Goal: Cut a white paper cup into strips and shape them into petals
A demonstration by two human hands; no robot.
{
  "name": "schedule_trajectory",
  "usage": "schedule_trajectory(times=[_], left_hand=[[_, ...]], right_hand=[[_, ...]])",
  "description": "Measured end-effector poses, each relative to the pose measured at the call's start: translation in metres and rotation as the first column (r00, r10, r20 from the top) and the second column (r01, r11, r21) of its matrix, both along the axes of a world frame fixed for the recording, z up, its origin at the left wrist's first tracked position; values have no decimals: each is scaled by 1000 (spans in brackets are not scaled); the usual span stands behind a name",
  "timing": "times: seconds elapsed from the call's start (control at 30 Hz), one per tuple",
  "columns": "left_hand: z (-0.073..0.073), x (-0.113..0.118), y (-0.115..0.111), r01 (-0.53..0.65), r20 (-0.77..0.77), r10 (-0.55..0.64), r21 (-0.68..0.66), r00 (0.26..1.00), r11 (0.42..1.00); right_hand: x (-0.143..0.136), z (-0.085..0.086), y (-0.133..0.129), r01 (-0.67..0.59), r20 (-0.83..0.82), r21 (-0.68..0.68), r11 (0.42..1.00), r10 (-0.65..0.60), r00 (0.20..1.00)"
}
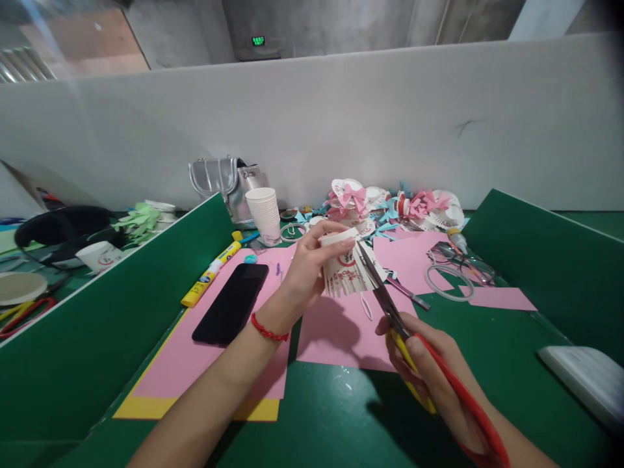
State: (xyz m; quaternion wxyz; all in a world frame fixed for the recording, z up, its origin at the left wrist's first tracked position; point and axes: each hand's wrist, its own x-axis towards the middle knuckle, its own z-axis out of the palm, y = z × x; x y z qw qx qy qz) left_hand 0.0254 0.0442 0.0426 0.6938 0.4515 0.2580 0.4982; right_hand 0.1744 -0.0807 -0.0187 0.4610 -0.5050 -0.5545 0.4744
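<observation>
My left hand (312,260), a red cord at its wrist, holds a white paper cup (341,273) with red print. The cup's side is cut into narrow strips that hang toward the table. My right hand (429,357) is wrapped round the red and yellow handles of a pair of scissors (385,299). Their blades point up and away, and the tips lie at the right side of the cup, around its paper. Pink sheets (336,335) lie on the green table below both hands.
A black phone (231,303), a yellow glue stick (209,276) and stacked cups (264,214) stand or lie left. Paper decorations (358,201) are behind. Glasses (480,266), a clear ring (448,283) and a white object (582,377) are right. Green dividers (146,292) flank the space.
</observation>
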Motion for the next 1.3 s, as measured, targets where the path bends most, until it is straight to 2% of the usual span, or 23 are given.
schedule_trajectory(times=[0.13,0.67,1.07,1.3], left_hand=[[-1,0,0,7,0,-7,7,1000,1000],[-1,0,1,26,4,-26,20,1000,999],[0,0,-1,-23,-51,25,51,998,998],[-1,0,0,-23,-61,26,58,998,998]], right_hand=[[-1,0,0,23,-24,-34,999,-24,999],[-1,-4,1,45,69,40,998,-47,997],[-3,-4,1,71,86,76,995,-77,993],[-2,-4,1,79,94,36,996,-82,992]])
